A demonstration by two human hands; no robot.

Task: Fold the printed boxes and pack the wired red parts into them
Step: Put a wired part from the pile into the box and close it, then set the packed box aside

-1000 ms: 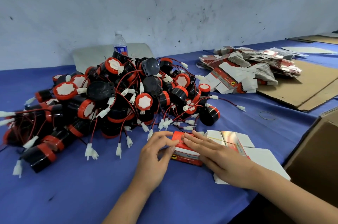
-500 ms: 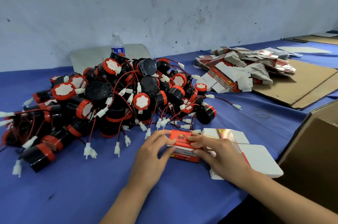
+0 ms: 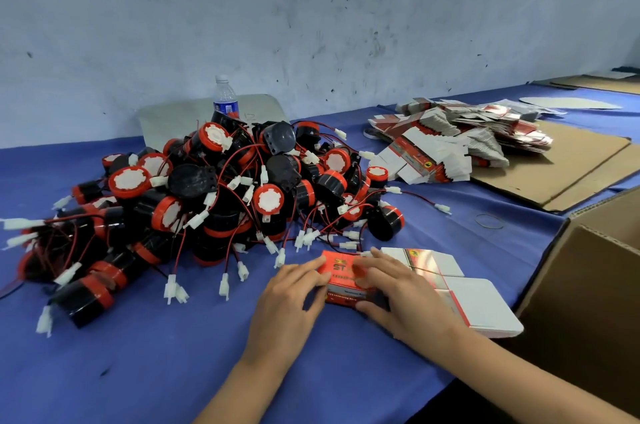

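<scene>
A folded red printed box lies on the blue cloth near the front edge. My left hand holds its left end, fingers on top and thumb at the front side. My right hand grips it from the right, fingers over the top and thumb at the lower front edge. Just behind the box a big heap of wired red parts, black bodies with red caps and white plugs, spreads over the left and middle of the table. A few flat unfolded boxes lie under and to the right of my right hand.
A pile of flat printed boxes lies at the back right, partly on a cardboard sheet. An open brown carton stands at the right edge. A water bottle stands behind the heap. A rubber band lies on the cloth.
My right hand went from lying flat across the box and the flat ones to curling round the box. My left hand moved closer onto the box's left end.
</scene>
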